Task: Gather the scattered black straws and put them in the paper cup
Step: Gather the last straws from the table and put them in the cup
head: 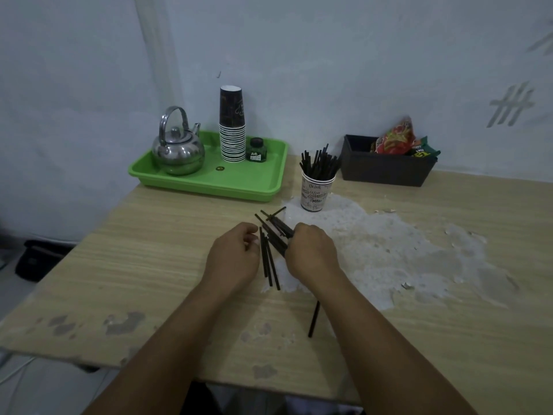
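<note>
Black straws (270, 256) lie scattered at the centre of the frame on a worn wooden table (155, 235), between our 2 hands. Nearest the lower edge, 1 stray straw (314, 320) rests apart from the rest, partly under our right forearm. Just above it, our left hand (235, 259) sits palm down with fingers loosely curled beside the pile; we cannot tell for sure whether its fingertips pinch a straw. Our right hand (311, 251) has its fingers curled round a bundle of straws (281, 232) that fans out toward the upper left, its far ends crossing a few loose ones on the tabletop.

Further up, right of centre, a white printed paper cup (315, 194) stands upright on a patch of peeled, whitish surface, already holding a sheaf of straws (320, 164) that lean outward above its rim.

Toward the upper left, a green tray (239, 184) carries a steel kettle (178, 151), a tall stack of dark paper cups (232, 127) and a small dark jar (256, 149). At upper right, against the pale wall, a black bin (386, 170) holds bright snack packets (398, 137).
</note>
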The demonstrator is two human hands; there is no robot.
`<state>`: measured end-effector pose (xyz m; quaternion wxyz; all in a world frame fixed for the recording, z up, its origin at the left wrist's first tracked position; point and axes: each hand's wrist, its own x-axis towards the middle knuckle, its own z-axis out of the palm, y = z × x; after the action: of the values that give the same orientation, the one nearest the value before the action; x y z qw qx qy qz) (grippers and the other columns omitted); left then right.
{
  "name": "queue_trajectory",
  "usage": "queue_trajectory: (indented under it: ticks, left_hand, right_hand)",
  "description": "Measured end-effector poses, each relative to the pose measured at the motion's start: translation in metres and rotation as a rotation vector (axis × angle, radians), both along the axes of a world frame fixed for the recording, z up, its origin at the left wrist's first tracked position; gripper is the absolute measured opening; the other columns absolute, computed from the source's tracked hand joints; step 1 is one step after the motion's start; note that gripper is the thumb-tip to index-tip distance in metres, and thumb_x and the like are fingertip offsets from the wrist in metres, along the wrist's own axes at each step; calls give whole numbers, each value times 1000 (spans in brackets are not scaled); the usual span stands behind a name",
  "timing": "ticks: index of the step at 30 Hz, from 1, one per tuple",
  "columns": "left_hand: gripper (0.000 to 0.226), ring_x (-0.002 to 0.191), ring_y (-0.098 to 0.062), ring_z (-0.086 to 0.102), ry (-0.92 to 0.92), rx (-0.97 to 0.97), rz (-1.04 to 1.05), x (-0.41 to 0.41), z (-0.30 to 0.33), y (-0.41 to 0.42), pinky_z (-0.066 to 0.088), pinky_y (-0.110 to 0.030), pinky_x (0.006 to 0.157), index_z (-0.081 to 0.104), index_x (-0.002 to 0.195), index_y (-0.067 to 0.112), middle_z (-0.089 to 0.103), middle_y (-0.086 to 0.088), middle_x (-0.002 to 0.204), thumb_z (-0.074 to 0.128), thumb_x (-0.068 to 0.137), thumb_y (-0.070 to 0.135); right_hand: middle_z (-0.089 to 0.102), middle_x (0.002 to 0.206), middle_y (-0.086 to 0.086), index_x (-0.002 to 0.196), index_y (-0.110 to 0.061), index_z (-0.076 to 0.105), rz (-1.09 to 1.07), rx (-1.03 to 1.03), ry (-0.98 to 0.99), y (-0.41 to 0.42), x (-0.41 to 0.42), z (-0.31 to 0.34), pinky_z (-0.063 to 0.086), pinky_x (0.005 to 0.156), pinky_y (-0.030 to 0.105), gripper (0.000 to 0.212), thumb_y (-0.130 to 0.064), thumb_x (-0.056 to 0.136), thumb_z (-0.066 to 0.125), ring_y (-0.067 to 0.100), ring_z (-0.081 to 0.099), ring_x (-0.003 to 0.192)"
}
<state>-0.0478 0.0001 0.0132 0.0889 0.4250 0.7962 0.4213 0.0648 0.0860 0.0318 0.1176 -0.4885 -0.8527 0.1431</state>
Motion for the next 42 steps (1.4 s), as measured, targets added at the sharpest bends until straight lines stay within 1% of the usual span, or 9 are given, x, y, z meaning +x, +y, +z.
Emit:
queue_trajectory:
  ticks: [9,14,17,20,25,28,34,39,42]
  left_hand:
    - [21,88,-16,65,-27,-6,-18,11,4,12,50,-29,79,66,110,18,69,3,97,59,91,17]
    - [25,94,-16,64,-22,-10,-37,16,2,19,48,-27,81,65,116,18,70,1,107,58,92,18]
    - [28,99,-18,63,-28,-5,-44,18,2,22,49,-28,84,64,120,17,69,-1,112,56,93,17]
    - [28,99,-18,63,-28,7,-46,21,3,25,50,-30,85,64,120,17,68,-2,112,56,94,16]
    - [26,95,-16,63,-34,25,-58,30,5,34,50,-30,84,65,117,19,69,2,105,57,92,16]
    - [26,88,-12,61,-55,23,-69,37,6,40,48,-27,80,64,117,19,67,5,104,58,92,18]
    - [26,84,-11,62,-52,31,-87,46,4,49,47,-24,76,65,116,20,68,5,101,61,90,20]
    - [25,83,-11,61,-46,39,-99,44,3,52,48,-26,77,66,115,20,68,5,101,61,91,20]
    - [25,84,-11,61,-35,48,-100,41,3,54,47,-26,77,66,115,20,69,5,101,61,90,20]
  right_hand:
    - [61,106,12,111,-8,51,63,-86,172,17,30,12,42,72,33,15,-15,99,47,27,57,95]
    - [59,93,-3,112,-18,48,142,-246,429,19,49,23,39,60,22,14,-18,103,38,6,51,76]
    - [53,80,-7,106,-23,49,95,-291,616,22,56,21,35,60,23,13,-24,103,36,7,49,68]
    - [51,71,-4,97,-21,55,8,-250,763,28,60,17,38,60,27,23,-36,103,38,8,47,62]
    - [46,60,-11,74,-26,51,-37,-106,948,34,65,20,35,48,13,32,-52,92,54,-1,43,51]
    - [50,61,-3,75,-20,55,-101,-192,1045,43,67,18,42,51,27,41,-60,84,58,10,47,54]
    - [62,66,4,88,1,61,-161,-280,983,49,78,-8,47,50,18,47,-45,92,59,7,58,54]
    - [57,62,3,93,-12,61,-152,-225,1056,53,75,-3,48,49,20,31,-43,91,62,9,55,53]
    - [59,62,2,89,-12,59,-160,-231,1043,54,74,-6,50,54,23,37,-48,89,63,9,58,55]
